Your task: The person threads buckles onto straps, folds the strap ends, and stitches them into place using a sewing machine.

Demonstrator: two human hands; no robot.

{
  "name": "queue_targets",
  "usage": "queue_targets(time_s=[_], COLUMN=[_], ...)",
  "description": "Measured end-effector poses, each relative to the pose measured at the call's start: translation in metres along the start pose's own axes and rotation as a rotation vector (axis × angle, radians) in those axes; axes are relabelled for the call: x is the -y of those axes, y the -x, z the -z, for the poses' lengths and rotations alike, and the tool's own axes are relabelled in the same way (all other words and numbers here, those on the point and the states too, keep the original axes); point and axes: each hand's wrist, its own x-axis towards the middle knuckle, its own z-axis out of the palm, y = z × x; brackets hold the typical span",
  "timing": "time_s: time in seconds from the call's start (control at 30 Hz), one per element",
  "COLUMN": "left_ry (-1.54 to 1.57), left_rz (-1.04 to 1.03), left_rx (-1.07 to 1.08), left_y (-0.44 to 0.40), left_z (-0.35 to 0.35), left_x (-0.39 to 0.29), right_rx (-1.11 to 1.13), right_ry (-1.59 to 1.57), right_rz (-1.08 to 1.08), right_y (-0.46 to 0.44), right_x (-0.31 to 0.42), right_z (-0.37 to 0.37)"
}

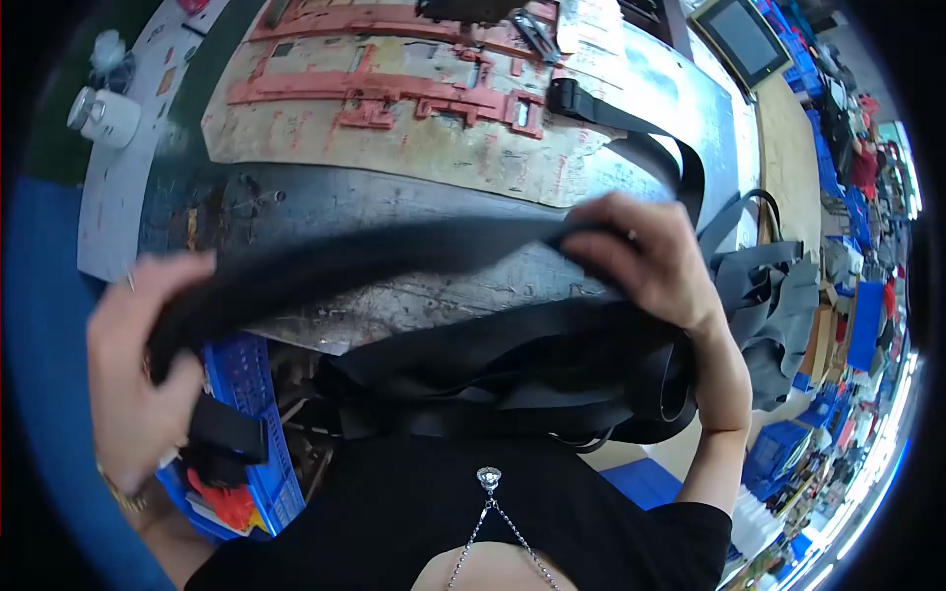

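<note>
A wide black fabric strip is stretched between my hands above the table, blurred by motion. My left hand curls round its left end, fingers on top and thumb below. At the other end my right hand pinches the strip between thumb and fingers. Beneath it, a heap of black fabric pieces lies across the table's front edge and my lap. A black webbing strap with a black buckle loops over the table behind my right hand. A dark block-shaped thing is beside my left wrist.
The worn metal table carries a board with red template-like pieces. A white bottle stands at far left, and a framed screen at back right. A blue crate is below left. More black fabric hangs at right.
</note>
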Motion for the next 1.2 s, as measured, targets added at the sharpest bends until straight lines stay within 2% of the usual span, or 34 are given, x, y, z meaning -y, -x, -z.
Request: queue_targets(time_s=[0.03, 0.1, 0.13, 0.2, 0.27, 0.3, 0.37, 0.43, 0.47, 0.53, 0.6, 0.63, 0.7, 0.77, 0.83, 0.87, 0.93, 0.97, 1.03, 1.1, 1.2], left_ry=[-0.043, -0.083, -0.123, -0.164, -0.196, -0.203, -0.141, -0.383, -0.673, -0.38, -0.014, 0.054, 0.29, 0.283, 0.29, 0.3, 0.293, 0.284, 0.264, 0.268, 0.269], left_rz=[-0.094, -0.145, -0.161, -0.173, -0.178, -0.082, -0.045, -0.198, -0.251, -0.34, -0.385, -0.569, -0.666, -0.758, -0.791, -0.819, -0.836, -0.834, -0.822, -0.831, -0.771], left_rx=[-0.025, 0.02, 0.107, 0.309, 0.447, 0.531, 0.393, 0.185, 0.118, -0.038, 0.168, 0.229, 0.534, 0.578, 0.589, 0.605, 0.587, 0.57, 0.536, 0.515, 0.477], left_y=[-0.024, -0.07, -0.094, -0.131, -0.149, -0.151, -0.139, -0.123, -0.115, -0.105, -0.094, -0.095, -0.096, -0.098, -0.095, -0.094, -0.091, -0.089, -0.09, -0.097, -0.099], left_z=[0.002, -0.015, -0.03, -0.054, -0.047, -0.035, -0.021, -0.016, -0.015, -0.026, -0.034, -0.043, -0.068, -0.086, -0.101, -0.106, -0.11, -0.111, -0.112, -0.111, -0.104], left_x=[0.003, 0.021, 0.041, 0.064, 0.068, 0.067, 0.086, 0.096, 0.096, 0.054, 0.031, 0.013, -0.003, -0.024, -0.025, -0.025, -0.026, -0.027, -0.026, -0.026, -0.017], right_rx=[-0.21, -0.478, -0.501, -0.356, -0.452, -0.47, -0.696, -0.695, -0.715, -0.365, -0.168, -0.166, -0.505, -0.901, -1.2, -1.309, -1.041, -0.902, -0.628, -0.455, -0.347], right_ry=[0.091, 0.477, 0.491, 0.76, 0.68, 0.709, 0.445, 0.086, 0.104, 0.26, 0.604, 0.601, 0.28, -0.229, 0.016, 0.025, 0.645, 0.902, 1.036, 0.969, 0.948], right_rz=[-0.007, 0.007, -0.017, -0.106, 0.128, 0.09, -0.459, -0.595, -0.616, -0.42, -0.458, -0.466, -0.525, -0.772, -0.827, -0.845, -1.212, -1.223, -1.379, -1.481, -1.529], right_y=[0.001, -0.001, -0.002, -0.001, 0.005, 0.02, 0.07, 0.107, 0.114, 0.118, 0.1, 0.103, 0.111, 0.112, 0.126, 0.148, 0.201, 0.22, 0.239, 0.225, 0.184], right_x=[-0.003, -0.009, -0.016, -0.028, -0.031, -0.026, -0.001, 0.037, 0.054, 0.085, 0.101, 0.1, 0.087, 0.067, 0.021, -0.013, -0.08, -0.116, -0.16, -0.149, -0.095], right_z=[0.004, 0.004, 0.005, 0.006, 0.013, 0.025, 0.058, 0.07, 0.06, 0.031, 0.0, -0.001, 0.006, 0.042, 0.078, 0.098, 0.124, 0.118, 0.108, 0.122, 0.147])
